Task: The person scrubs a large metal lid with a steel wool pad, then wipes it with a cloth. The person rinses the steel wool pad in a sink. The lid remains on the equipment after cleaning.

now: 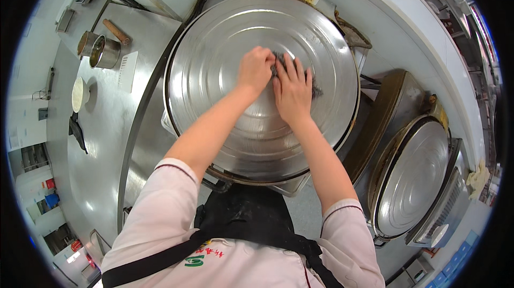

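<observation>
Large ringed steel lid (pixel 214 111) before me. My right hand (pixel 293 94) lies flat, fingers slightly parted; my left hand (pixel 256 70) curls narrow, its grip I cannot tell. Under the right fingers, against the left: dark wiry scourer (pixel 317 92), just right of the lid's centre.

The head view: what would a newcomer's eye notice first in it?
Probably the large round metal lid, shiny and ringed, which fills the centre. On it, the left grip and right grip, both bare hands, are at a dark wiry scouring pad. Then perhaps a similar ringed lid, at the lower right.
</observation>
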Available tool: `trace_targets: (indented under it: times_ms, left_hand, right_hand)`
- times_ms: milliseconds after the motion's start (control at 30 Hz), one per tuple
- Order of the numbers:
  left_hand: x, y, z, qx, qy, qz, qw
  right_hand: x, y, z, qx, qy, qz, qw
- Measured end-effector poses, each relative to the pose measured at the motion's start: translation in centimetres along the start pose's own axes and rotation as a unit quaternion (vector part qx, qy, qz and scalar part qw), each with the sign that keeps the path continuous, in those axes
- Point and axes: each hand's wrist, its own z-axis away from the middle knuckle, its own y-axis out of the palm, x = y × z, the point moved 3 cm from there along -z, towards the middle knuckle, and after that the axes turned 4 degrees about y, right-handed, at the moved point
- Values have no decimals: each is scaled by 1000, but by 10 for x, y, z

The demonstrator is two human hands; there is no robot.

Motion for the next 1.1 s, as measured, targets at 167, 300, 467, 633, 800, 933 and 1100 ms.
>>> trace_targets:
  times_ms: [167, 300, 467, 633, 800, 933, 1100]
  left_hand:
    - [-13, -39, 108, 63, -49, 19, 997]
    - [-1, -63, 113, 80, -127, -4, 989]
    - [80, -40, -62, -19, -35, -41, 998]
    - [62, -28, -37, -5, -8, -28, 1000]
    - [49, -71, 53, 77, -82, 18, 994]
    - [81, -34, -69, 42, -22, -19, 999]
    - [24, 70, -134, 78, 65, 36, 994]
  right_hand:
    - [36, -9, 95, 113, -36, -28, 993]
    - [61, 4, 91, 142, -64, -75, 985]
    - [40, 58, -85, 11, -45, -25, 999]
    - [30, 51, -64, 48, -12, -1, 999]
    - [70, 29, 22, 136, -35, -98, 985]
    - [34, 52, -86, 38, -10, -40, 998]
    - [-54, 31, -91, -16, 99, 92, 991]
